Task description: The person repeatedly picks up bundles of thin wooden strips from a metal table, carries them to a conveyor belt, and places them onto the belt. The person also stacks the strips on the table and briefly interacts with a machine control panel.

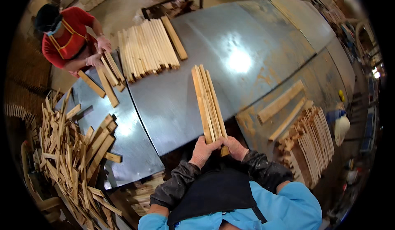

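Between my two hands is a small bundle of wooden strips (208, 102), long and pale, lying side by side. Their far ends reach out over the grey metal table (173, 110). My left hand (202, 151), in a light glove, grips the near end from the left side. From the right, my right hand (234, 147), gloved as well, closes round the same end. One strip in the bundle sticks out nearer to me than the others. Dark sleeve covers reach up both my forearms.
A row of strips (148, 49) lies at the far side, with one separate strip (174, 38) beside it. Far left, a co-worker (68, 40) in red handles several strips. A jumbled heap of strips (76, 160) fills the left; a stacked pile (310, 141) stands at right.
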### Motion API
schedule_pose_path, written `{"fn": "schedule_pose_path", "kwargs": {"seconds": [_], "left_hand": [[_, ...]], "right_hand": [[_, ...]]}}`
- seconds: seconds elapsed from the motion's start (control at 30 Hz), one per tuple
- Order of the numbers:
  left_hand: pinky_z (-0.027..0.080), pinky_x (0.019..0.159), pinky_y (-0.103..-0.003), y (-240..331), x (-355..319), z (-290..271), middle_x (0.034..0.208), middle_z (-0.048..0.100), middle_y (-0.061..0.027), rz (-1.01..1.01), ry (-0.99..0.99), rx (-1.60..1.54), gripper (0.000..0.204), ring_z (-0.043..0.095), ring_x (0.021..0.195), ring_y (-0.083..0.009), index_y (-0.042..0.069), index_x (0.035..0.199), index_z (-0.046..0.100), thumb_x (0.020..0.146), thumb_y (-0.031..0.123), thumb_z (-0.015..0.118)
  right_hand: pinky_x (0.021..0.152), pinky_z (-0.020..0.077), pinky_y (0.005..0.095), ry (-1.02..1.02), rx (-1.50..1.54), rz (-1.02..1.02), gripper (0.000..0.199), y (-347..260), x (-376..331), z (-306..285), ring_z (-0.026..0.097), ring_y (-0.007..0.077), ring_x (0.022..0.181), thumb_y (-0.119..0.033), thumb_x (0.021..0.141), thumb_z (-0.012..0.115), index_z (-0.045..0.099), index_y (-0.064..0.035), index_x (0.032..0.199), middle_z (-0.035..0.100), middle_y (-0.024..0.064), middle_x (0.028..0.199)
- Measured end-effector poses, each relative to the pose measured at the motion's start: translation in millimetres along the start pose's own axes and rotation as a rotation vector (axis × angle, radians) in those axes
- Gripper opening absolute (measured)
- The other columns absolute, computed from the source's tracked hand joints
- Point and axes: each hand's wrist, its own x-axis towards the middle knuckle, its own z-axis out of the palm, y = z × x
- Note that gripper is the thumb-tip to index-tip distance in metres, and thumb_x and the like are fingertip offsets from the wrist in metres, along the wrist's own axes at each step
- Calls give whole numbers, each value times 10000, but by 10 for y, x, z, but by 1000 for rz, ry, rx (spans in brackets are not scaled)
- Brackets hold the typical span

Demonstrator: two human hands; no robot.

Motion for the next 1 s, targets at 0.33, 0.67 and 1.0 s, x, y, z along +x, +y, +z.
{"fn": "schedule_pose_path", "kwargs": {"seconds": [0.33, 0.67, 1.0], "left_hand": [[574, 898, -344, -653, -127, 166, 1072, 757, -100, -44, 170, 117, 558, 700, 997, -179, -59, 1218, 675, 1019, 457, 756], [598, 1058, -428, -606, 364, -150, 1349, 742, -153, -144, -278, -439, 536, 741, 1178, -295, -15, 1500, 594, 1132, 372, 635], [580, 1109, -538, -1105, 256, 451, 1469, 685, -172, -93, -201, -554, 551, 690, 1301, -362, 22, 1556, 545, 1146, 386, 595]], "right_hand": [[926, 551, 347, 223, 0, 50, 477, 372, -186, 26, 665, 161, 1007, -392, 1075, 749, 666, -31, 1376, 727, 32, 1121], [794, 510, 298, 127, -89, -97, 371, 145, -244, 48, 616, 126, 885, -288, 1006, 802, 681, -67, 1278, 690, 3, 1036], [852, 574, 327, 10, -276, 13, 540, 211, -1170, -481, 681, 163, 969, -234, 922, 789, 649, 11, 1382, 729, 76, 1141]]}}
